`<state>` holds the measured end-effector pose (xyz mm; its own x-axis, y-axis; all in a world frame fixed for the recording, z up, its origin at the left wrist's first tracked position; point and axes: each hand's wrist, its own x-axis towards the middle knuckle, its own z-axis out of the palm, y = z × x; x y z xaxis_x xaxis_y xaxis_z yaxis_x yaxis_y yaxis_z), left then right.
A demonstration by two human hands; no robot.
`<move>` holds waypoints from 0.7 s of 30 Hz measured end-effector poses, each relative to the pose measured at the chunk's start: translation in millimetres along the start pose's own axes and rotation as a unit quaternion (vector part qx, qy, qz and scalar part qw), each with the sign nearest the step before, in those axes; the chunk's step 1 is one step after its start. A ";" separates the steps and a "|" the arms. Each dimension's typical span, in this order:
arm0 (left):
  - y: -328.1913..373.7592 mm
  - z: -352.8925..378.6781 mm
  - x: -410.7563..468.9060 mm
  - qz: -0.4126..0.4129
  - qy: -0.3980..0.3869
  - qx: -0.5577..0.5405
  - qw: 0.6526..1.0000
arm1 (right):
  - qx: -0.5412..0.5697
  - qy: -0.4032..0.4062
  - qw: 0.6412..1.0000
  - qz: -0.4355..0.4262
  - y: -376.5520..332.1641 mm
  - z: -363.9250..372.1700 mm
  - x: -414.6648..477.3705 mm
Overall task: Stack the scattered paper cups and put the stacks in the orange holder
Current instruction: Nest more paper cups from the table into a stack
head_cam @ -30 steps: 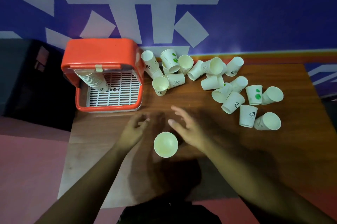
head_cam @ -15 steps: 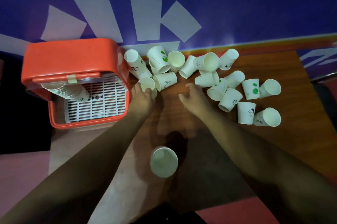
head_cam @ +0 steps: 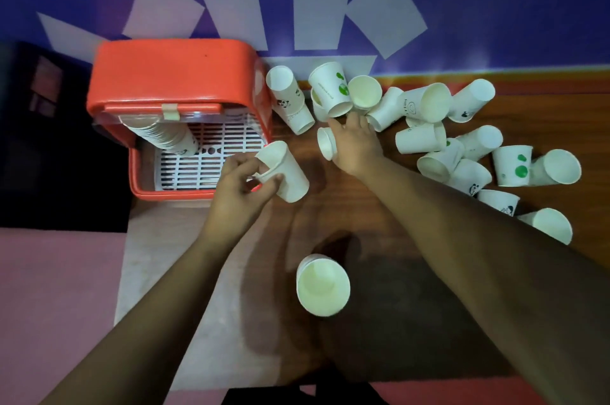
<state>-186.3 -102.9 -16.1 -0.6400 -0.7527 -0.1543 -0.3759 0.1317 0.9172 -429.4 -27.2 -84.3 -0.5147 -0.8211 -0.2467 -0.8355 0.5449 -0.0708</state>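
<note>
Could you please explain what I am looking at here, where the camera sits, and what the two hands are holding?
There is no machine: a person works with bare hands, and one wide-angle camera on their head looks down at a wooden table. The left hand holds a paper cup beside the orange holder, which already has a stack lying in it. The right hand is closing on another cup at the edge of a scattered pile of cups, most tipped on their sides. One upright cup stands alone nearer the person, between the forearms.
</note>
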 end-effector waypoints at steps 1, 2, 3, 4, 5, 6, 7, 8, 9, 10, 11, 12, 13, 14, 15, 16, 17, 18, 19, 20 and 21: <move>2.3 -5.8 -8.3 -0.015 0.010 -0.012 1.000 | -0.021 0.009 1.000 0.003 -2.3 1.8 -1.0; 4.9 -10.4 -16.4 -0.028 0.011 -0.024 0.999 | -0.027 0.014 1.000 0.000 -3.8 3.7 -3.3; 7.7 -14.8 -24.0 -0.038 0.008 -0.047 0.998 | -0.024 0.013 1.000 -0.008 -4.5 5.3 -6.2; 11.7 -18.5 -31.9 -0.044 0.001 -0.080 0.996 | -0.016 0.006 1.000 -0.015 -4.4 6.4 -9.2; 16.5 -21.4 -40.2 -0.046 -0.007 -0.115 0.992 | -0.002 -0.007 1.000 -0.020 -4.2 6.4 -13.2; 21.7 -23.5 -48.8 -0.042 -0.014 -0.143 0.989 | 0.021 -0.023 0.999 -0.017 -4.0 5.0 -18.4; 27.1 -25.0 -57.3 -0.033 -0.021 -0.160 0.986 | 0.058 -0.034 0.998 -0.004 -3.9 2.4 -24.9; 33.0 -25.8 -66.3 -0.021 -0.032 -0.172 0.984 | 0.107 -0.039 0.993 0.018 -4.0 -0.9 -32.6; 38.0 -26.4 -76.1 -0.013 -0.048 -0.177 0.983 | 0.163 -0.035 0.985 0.044 -4.1 -6.1 -42.2; 42.6 -26.8 -85.6 -0.007 -0.065 -0.172 0.983 | 0.221 -0.025 0.973 0.067 -4.2 -12.3 -52.9; 46.1 -26.9 -94.3 -0.001 -0.083 -0.155 0.984 | 0.277 -0.015 0.957 0.084 -3.7 -18.4 -64.2; 49.4 -26.6 -102.2 0.008 -0.100 -0.127 0.987 | 0.334 -0.006 0.938 0.094 -2.8 -24.5 -76.3; 51.1 -25.6 -109.0 0.024 -0.114 -0.092 0.989 | 0.385 0.004 0.917 0.099 -1.6 -30.9 -89.2; 52.1 -24.1 -115.6 0.047 -0.128 -0.062 0.989 | 0.426 0.017 0.899 0.104 0.2 -36.3 -101.8; 53.0 -21.9 -121.9 0.067 -0.140 -0.042 0.987 | 0.454 0.030 0.884 0.109 2.3 -41.2 -114.1; 53.9 -19.4 -128.2 0.077 -0.150 -0.028 0.985 | 0.474 0.039 0.873 0.112 4.5 -46.1 -125.9; 53.9 -17.0 -133.8 0.081 -0.156 -0.012 0.984 | 0.490 0.048 0.863 0.111 6.3 -50.7 -137.5; 53.7 -14.4 -138.8 0.084 -0.157 0.009 0.984 | 0.505 0.057 0.855 0.106 7.9 -54.9 -148.3; 52.1 -11.6 -143.3 0.090 -0.155 0.034 0.983 | 0.516 0.063 0.848 0.099 9.6 -59.9 -159.0; 49.9 -8.5 -147.1 0.095 -0.150 0.056 0.982 | 0.525 0.067 0.843 0.094 10.8 -64.7 -168.4; 46.4 -4.9 -150.3 0.099 -0.143 0.075 0.982 | 0.532 0.070 0.839 0.089 11.9 -68.7 -176.9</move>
<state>-104.3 13.2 51.4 -0.8646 -0.4934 -0.0951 -0.3060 0.3667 0.8786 -361.5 112.9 24.8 -0.6933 -0.6817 -0.2339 -0.1372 0.4435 -0.8857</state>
